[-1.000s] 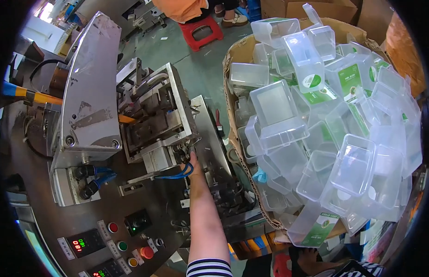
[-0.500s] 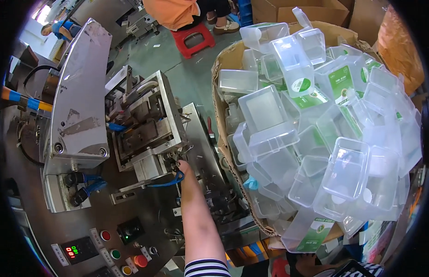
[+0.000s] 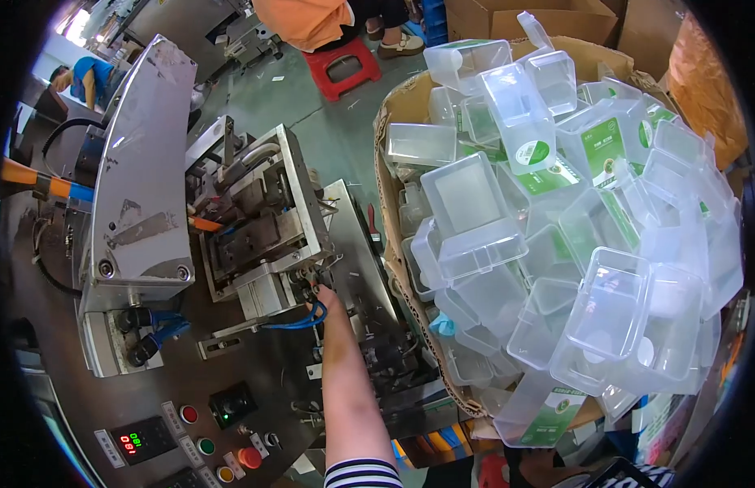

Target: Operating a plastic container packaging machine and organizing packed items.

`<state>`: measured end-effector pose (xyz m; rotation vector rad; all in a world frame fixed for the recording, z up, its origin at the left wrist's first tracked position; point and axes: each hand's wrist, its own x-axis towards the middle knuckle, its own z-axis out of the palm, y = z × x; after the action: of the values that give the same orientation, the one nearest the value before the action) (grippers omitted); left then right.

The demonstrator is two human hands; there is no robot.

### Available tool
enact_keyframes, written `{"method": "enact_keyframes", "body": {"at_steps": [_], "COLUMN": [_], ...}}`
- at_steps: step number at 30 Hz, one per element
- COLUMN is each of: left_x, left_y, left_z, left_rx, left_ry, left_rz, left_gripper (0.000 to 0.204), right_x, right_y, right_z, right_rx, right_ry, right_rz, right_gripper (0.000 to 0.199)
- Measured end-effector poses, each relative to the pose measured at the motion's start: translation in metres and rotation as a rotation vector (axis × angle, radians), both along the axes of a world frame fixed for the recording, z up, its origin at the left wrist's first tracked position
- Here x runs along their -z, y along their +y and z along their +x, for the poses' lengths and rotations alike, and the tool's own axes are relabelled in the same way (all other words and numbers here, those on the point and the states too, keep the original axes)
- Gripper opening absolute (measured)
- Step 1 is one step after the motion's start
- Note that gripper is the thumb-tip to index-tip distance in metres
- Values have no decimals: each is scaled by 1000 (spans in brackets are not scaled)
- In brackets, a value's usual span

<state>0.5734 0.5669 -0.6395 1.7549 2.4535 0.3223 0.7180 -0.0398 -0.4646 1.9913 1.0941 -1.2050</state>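
My left hand reaches into the near right corner of a metal-framed machine fixture. Its fingers are mostly hidden among fittings there, so what they touch or grip cannot be made out. Blue hoses loop just beside the wrist. The bare forearm runs up from the lower edge, ending below in a striped sleeve. My right hand is out of sight. To the right, a large cardboard box is heaped with clear plastic boxes, several bearing green labels.
A tall grey machine housing stands left. Below it lie a digital display and coloured push buttons. An orange-and-blue strip enters at left. Beyond are a red stool with a seated person, and another person in blue.
The orange and blue sections of the strip have shifted position. The person in blue at far left has bent lower. My left arm stays nearly still, and the view has shifted slightly.
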Motion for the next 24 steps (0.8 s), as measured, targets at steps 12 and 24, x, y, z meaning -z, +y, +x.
{"method": "enact_keyframes", "body": {"at_steps": [12,24], "left_x": [-44,-38], "left_y": [1,-24], "left_z": [18,15], "left_rx": [-49,-54], "left_ry": [-729,-818], "left_rz": [204,235], "left_gripper": [30,32], "right_x": [10,11], "right_y": [-8,-25], "right_z": [-6,-12], "right_rx": [27,91], "right_ry": [-14,-74], "right_rz": [33,162], "right_gripper": [38,46]}}
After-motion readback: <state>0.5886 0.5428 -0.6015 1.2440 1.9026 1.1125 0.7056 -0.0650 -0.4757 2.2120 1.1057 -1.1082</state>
